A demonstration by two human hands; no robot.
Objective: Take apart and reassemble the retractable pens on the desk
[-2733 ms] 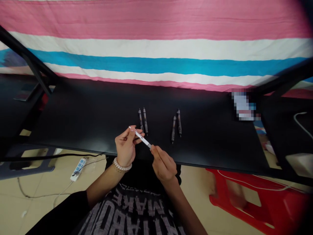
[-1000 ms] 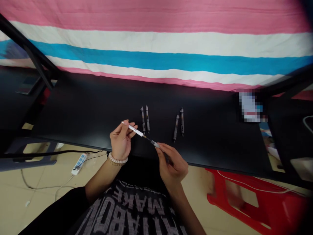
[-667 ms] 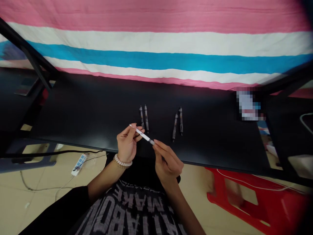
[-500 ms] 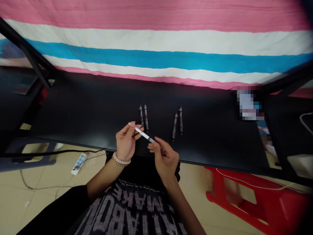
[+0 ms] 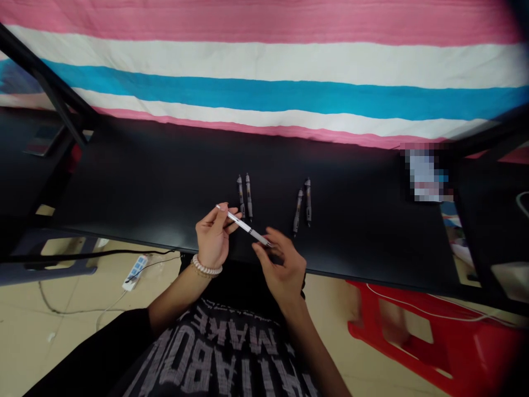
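Note:
My left hand [image 5: 212, 237] is closed around the upper end of a white pen [image 5: 243, 225], thumb pressed on its barrel. The pen slants down to the right above the desk's front edge. At its lower tip, my right hand [image 5: 285, 264] has thumb and fingers apart, with the tip between them; whether they touch it is hard to see. Just beyond my left hand, a grey pen [image 5: 241, 197] lies beside another grey pen [image 5: 248, 197]. Farther right are a third dark grey pen [image 5: 297, 212] and one more grey pen [image 5: 308, 202], side by side.
The black desk [image 5: 165, 176] runs across the view, backed by a striped cloth [image 5: 264, 94]. A blurred-out item [image 5: 425, 175] sits at its right end. Below are a red stool [image 5: 413, 325] at right, a power strip [image 5: 135, 272] and cables at left.
My right hand's fingers have spread apart around the pen's lower end, showing more of it. My left hand keeps its hold, and the view has shifted slightly.

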